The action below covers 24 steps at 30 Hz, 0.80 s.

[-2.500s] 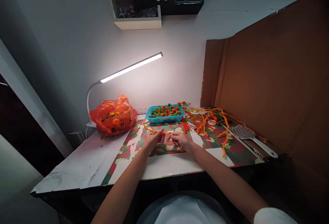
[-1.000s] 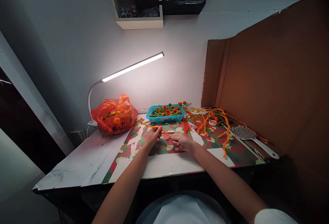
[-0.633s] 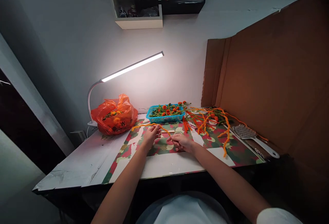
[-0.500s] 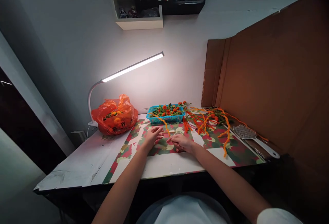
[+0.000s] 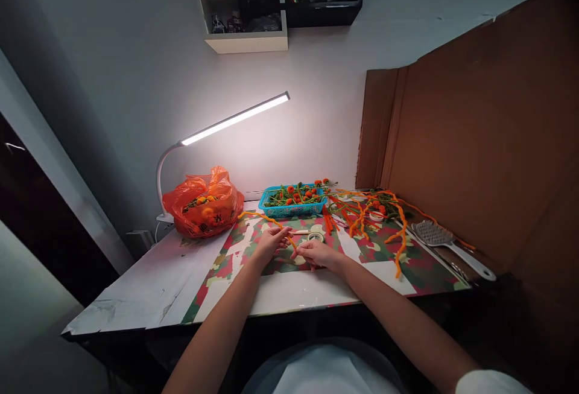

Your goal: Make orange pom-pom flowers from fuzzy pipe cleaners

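An orange fuzzy strand [image 5: 260, 215] runs from beside the red bag down to my hands. My left hand [image 5: 272, 242] pinches it near its middle. Just to the right, my right hand [image 5: 316, 253] holds its lower end between closed fingers. A roll of pale tape [image 5: 315, 236] lies on the patterned table cover behind my right hand, with a light stick [image 5: 299, 232] beside it. Beyond them stands a blue basket [image 5: 294, 209] of orange flowers with green stems.
A red plastic bag [image 5: 205, 210] with flowers sits at the left under a lit lamp [image 5: 235, 119]. On the right lie more orange strands [image 5: 360, 220], a grey-white hairbrush [image 5: 452, 246] and a cardboard panel [image 5: 479, 128].
The strand's free end has swung left and lowered, from in front of the basket to beside the bag. My left hand has closed on the strand, and more of the tape roll shows.
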Each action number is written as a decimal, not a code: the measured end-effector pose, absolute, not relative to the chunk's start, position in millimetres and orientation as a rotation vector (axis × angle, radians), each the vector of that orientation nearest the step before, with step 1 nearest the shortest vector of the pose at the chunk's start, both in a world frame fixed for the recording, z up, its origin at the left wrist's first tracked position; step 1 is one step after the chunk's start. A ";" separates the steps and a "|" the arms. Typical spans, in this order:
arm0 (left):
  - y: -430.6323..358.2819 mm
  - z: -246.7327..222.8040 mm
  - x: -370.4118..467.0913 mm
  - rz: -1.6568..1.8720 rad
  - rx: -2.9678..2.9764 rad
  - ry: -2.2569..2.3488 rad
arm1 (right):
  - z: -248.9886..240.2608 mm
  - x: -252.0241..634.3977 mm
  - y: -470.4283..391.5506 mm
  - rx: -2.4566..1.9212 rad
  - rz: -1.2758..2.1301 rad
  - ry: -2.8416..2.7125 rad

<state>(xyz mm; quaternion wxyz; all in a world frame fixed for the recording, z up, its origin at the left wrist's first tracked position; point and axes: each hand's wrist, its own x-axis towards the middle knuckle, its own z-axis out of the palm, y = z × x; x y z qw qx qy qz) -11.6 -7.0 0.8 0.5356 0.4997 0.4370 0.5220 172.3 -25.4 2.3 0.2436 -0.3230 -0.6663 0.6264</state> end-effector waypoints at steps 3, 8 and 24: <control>-5.7 1.2 -12.8 1.292 1.118 1.005 | 2.8 171.8 -24.8 -0.888 1.777 -1.751; -5.7 2.8 -14.4 1.381 1.053 0.990 | -2.7 171.1 -19.0 -0.949 1.834 -1.516; -2.6 3.1 -14.7 1.565 0.869 0.914 | -15.1 161.0 -23.7 -0.798 1.125 -2.004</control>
